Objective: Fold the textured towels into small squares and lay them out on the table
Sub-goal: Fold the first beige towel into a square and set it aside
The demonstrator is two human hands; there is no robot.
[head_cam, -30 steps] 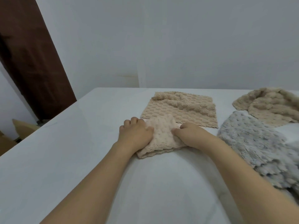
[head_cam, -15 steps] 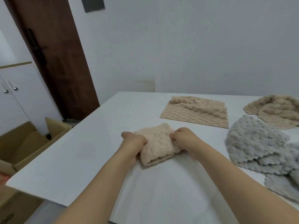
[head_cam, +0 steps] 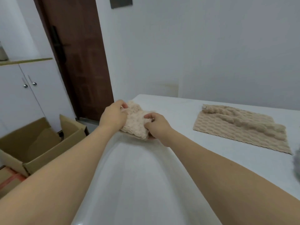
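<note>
Both hands, left hand (head_cam: pixel 113 116) and right hand (head_cam: pixel 156 125), grip the folded beige towel (head_cam: pixel 136 122).

- left hand (head_cam: pixel 114 116) and right hand (head_cam: pixel 156 126) both grip a small folded beige towel (head_cam: pixel 136 123) at the far left corner of the white table (head_cam: pixel 138 176)
- left hand on its left edge, right hand pinching its right side; bottom edge at the table surface, contact unclear
- second beige towel (head_cam: pixel 240 127) lies flat to the right, well apart, top edge rumpled
- grey towel (head_cam: pixel 297 163) barely visible at right frame edge
- open cardboard boxes (head_cam: pixel 42 143) on the floor left, brown door (head_cam: pixel 78 54) and white cabinet (head_cam: pixel 24 95) behind
</note>
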